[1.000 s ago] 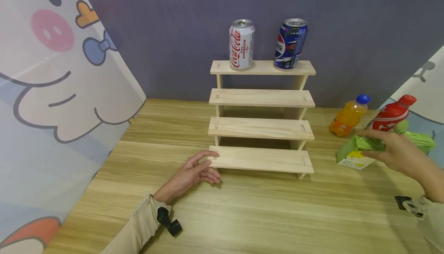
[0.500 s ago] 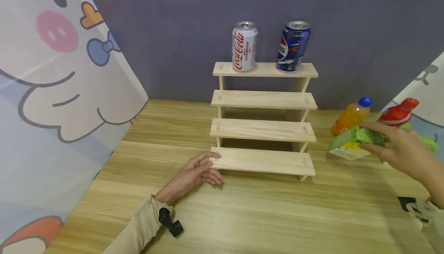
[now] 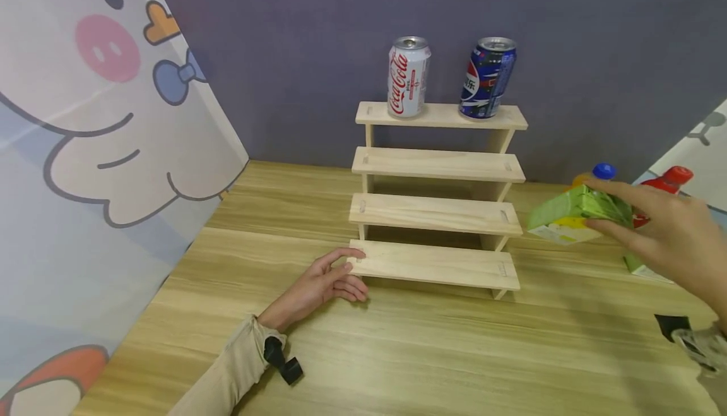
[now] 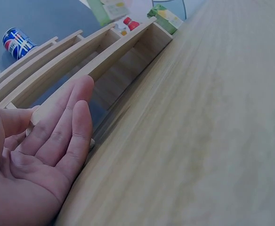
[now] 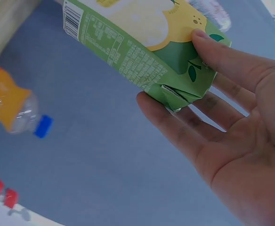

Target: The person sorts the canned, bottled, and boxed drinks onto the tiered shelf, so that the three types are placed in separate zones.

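My right hand [image 3: 670, 233] holds a green and yellow juice carton [image 3: 559, 217] tilted above the table, right of a four-step wooden stand [image 3: 434, 264]. In the right wrist view, thumb and fingers grip one end of the juice carton [image 5: 142, 52]. My left hand [image 3: 318, 286] holds the left end of the stand's lowest step, index finger on top. The left wrist view shows its other fingers by the step's front edge. On the top step stand a white Coca-Cola can [image 3: 407, 78] and a blue Pepsi can [image 3: 487, 78], apart from each other.
Behind the right hand are an orange drink bottle with a blue cap [image 3: 604, 172] and a red bottle [image 3: 670, 179], both partly hidden. Another green carton [image 3: 644, 267] stands beneath that hand. A grey wall [image 3: 307, 56] backs the wooden table [image 3: 397, 353].
My right hand has lifted the juice carton off the table and carried it left, toward the stand. My left hand keeps its place on the lowest step. The head view has shifted slightly.
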`<state>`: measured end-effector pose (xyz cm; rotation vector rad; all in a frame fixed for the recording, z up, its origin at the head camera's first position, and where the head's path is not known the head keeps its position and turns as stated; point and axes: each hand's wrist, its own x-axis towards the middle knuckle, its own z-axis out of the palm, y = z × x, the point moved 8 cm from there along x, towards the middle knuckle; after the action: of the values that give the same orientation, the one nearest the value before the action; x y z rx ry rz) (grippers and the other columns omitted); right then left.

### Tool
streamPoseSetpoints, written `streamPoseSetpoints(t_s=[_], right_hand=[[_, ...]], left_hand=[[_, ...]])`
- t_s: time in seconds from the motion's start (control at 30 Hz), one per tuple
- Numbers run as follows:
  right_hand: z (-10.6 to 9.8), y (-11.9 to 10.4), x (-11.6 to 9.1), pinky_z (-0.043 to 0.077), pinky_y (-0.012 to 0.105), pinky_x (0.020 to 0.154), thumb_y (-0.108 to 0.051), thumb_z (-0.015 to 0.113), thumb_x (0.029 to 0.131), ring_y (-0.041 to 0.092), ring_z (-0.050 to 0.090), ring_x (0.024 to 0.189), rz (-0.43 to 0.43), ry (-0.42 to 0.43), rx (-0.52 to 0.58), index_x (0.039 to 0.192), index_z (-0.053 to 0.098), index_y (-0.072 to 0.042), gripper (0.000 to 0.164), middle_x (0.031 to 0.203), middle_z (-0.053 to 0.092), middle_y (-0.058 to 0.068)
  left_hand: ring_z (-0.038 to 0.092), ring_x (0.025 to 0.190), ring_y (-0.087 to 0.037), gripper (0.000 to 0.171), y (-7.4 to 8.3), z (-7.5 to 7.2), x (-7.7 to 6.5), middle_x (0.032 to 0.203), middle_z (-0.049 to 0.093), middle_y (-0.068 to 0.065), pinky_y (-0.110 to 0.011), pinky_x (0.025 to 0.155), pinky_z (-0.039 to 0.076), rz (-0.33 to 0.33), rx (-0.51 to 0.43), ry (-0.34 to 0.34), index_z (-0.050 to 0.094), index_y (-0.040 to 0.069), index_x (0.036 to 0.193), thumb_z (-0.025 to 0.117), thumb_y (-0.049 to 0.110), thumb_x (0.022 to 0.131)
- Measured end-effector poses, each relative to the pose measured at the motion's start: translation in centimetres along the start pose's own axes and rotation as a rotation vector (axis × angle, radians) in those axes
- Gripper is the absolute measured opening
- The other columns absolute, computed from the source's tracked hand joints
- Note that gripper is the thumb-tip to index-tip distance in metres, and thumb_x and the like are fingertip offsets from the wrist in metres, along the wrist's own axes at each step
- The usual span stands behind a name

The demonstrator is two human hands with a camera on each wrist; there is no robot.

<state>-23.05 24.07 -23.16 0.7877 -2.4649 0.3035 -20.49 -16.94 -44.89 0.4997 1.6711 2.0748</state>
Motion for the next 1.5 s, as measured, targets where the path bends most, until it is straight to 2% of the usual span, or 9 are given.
streamPoseSetpoints(t_s=[0.1, 0.23, 0.37, 0.47, 0.53, 0.7, 0.77, 1.03, 1.5], right_hand=[[-0.8, -1.0, 0.8, 0.019, 0.018, 0.042, -0.018, 0.082, 0.083, 0.0, 0.017, 0.05, -0.033, 0.029, -0.003, 0.131, 0.065, -0.006, 0.053, 0.061, 0.048, -0.003], [-1.6, -2.1, 2.1, 0.019, 0.018, 0.043, -0.016, 0.082, 0.082, 0.001, 0.019, 0.049, -0.046, 0.043, 0.012, 0.13, 0.065, -0.006, 0.052, 0.085, 0.069, 0.015], [-1.9, -3.2, 3.3, 0.029, 0.016, 0.045, -0.012, 0.084, 0.079, -0.001, 0.037, 0.048, -0.053, 0.047, 0.04, 0.131, 0.065, -0.008, 0.056, 0.107, 0.071, 0.023], [-2.2, -4.2, 4.4, 0.036, 0.014, 0.053, -0.008, 0.086, 0.076, -0.001, 0.049, 0.065, -0.083, 0.073, 0.065, 0.132, 0.065, -0.009, 0.06, 0.109, 0.072, 0.02], [-2.3, -5.1, 5.1, 0.035, 0.014, 0.057, -0.006, 0.086, 0.075, 0.0, 0.043, 0.072, -0.114, 0.098, 0.07, 0.134, 0.064, -0.009, 0.063, 0.098, 0.072, 0.013], [-2.5, -6.9, 7.1, 0.037, 0.003, 0.073, 0.008, 0.086, 0.069, -0.011, 0.047, 0.083, -0.169, 0.16, 0.146, 0.134, 0.061, -0.008, 0.072, 0.096, 0.07, 0.007], [-2.3, -7.5, 8.0, 0.036, 0.003, 0.077, 0.01, 0.086, 0.068, -0.01, 0.05, 0.086, -0.186, 0.178, 0.18, 0.132, 0.062, -0.006, 0.07, 0.105, 0.071, 0.008], [-0.6, -9.9, 12.1, 0.038, 0.014, 0.076, 0.004, 0.08, 0.081, 0.013, 0.053, 0.084, -0.217, 0.179, 0.284, 0.129, 0.062, -0.005, 0.052, 0.108, 0.069, 0.009], [3.0, -12.3, 17.3, 0.044, 0.035, 0.067, -0.007, 0.07, 0.093, 0.022, 0.057, 0.086, -0.246, 0.073, 0.335, 0.131, 0.061, -0.006, 0.04, 0.11, 0.068, 0.012]], left_hand=[[0.07, 0.097, -0.038, 0.039, 0.0, 0.0, 0.1, 0.107, 0.07, -0.026, -0.041, 0.085, 0.058, 0.004, 0.003, -0.002, 0.039, 0.008, 0.147, 0.037, 0.021, 0.111], [0.07, 0.097, -0.037, 0.039, 0.0, -0.1, 0.2, 0.107, 0.07, -0.026, -0.041, 0.085, 0.058, 0.004, 0.0, 0.0, 0.039, 0.008, 0.147, 0.037, 0.022, 0.111], [0.071, 0.096, -0.036, 0.039, -0.1, -0.1, 0.3, 0.106, 0.071, -0.024, -0.04, 0.084, 0.058, 0.002, -0.003, 0.002, 0.04, 0.008, 0.147, 0.038, 0.023, 0.11], [0.071, 0.096, -0.035, 0.039, -0.1, 0.0, 0.2, 0.105, 0.071, -0.024, -0.04, 0.084, 0.058, 0.006, -0.005, -0.002, 0.04, 0.007, 0.146, 0.038, 0.022, 0.11], [0.071, 0.096, -0.036, 0.039, 0.0, 0.0, 0.2, 0.105, 0.071, -0.025, -0.04, 0.084, 0.058, 0.009, -0.003, -0.003, 0.039, 0.006, 0.146, 0.038, 0.021, 0.11], [0.07, 0.097, -0.038, 0.039, 0.0, 0.1, 0.4, 0.106, 0.07, -0.026, -0.041, 0.085, 0.058, -0.003, 0.012, -0.007, 0.04, 0.008, 0.147, 0.039, 0.022, 0.11], [0.07, 0.097, -0.038, 0.039, 0.0, 0.1, 0.4, 0.106, 0.07, -0.026, -0.041, 0.085, 0.058, -0.005, 0.018, -0.008, 0.039, 0.008, 0.147, 0.039, 0.022, 0.11], [0.071, 0.095, -0.036, 0.039, -0.2, -0.1, 0.3, 0.105, 0.071, -0.024, -0.039, 0.083, 0.058, -0.004, 0.009, 0.001, 0.04, 0.008, 0.146, 0.038, 0.021, 0.11], [0.071, 0.094, -0.036, 0.04, -0.2, 0.0, 0.4, 0.103, 0.071, -0.025, -0.04, 0.082, 0.059, -0.009, 0.01, 0.007, 0.039, 0.008, 0.146, 0.039, 0.023, 0.11]])
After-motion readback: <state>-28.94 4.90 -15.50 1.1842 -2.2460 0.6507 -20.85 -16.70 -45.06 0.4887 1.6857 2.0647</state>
